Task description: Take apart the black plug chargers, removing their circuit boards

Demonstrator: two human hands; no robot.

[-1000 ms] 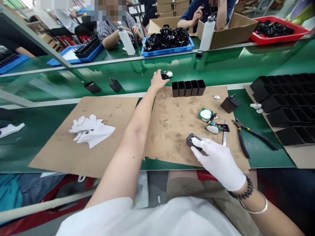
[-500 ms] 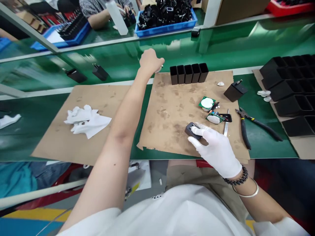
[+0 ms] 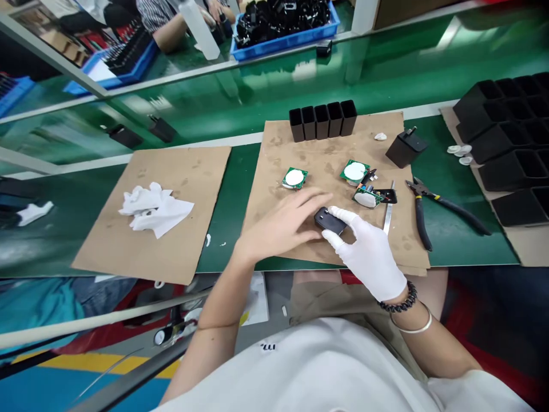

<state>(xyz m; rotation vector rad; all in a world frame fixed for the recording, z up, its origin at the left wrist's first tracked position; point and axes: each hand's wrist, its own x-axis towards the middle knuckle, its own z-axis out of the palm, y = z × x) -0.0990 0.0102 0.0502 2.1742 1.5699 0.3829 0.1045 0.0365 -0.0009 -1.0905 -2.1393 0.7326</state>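
Note:
My right hand (image 3: 369,254), in a white glove, grips a small black plastic cap (image 3: 328,220) on the brown cardboard sheet (image 3: 300,149). My bare left hand (image 3: 281,226) lies beside it with fingers stretched toward the cap, holding nothing. A green circuit board with a white disc (image 3: 294,178) lies just beyond my left hand. Two similar boards (image 3: 355,171) (image 3: 368,198) lie to the right. A row of several black open housings (image 3: 322,121) stands at the sheet's far edge.
Pliers (image 3: 422,214) and a metal blade (image 3: 388,207) lie right of the boards, a black plug housing (image 3: 405,147) beyond them. Black trays (image 3: 510,149) fill the right. A crumpled white glove (image 3: 152,207) rests on the left cardboard. Other people work across the green conveyor belt (image 3: 240,103).
My left hand came back from the conveyor belt; a green circuit board now lies on the cardboard, and the hand rests open beside the cap. The right hand kept its hold.

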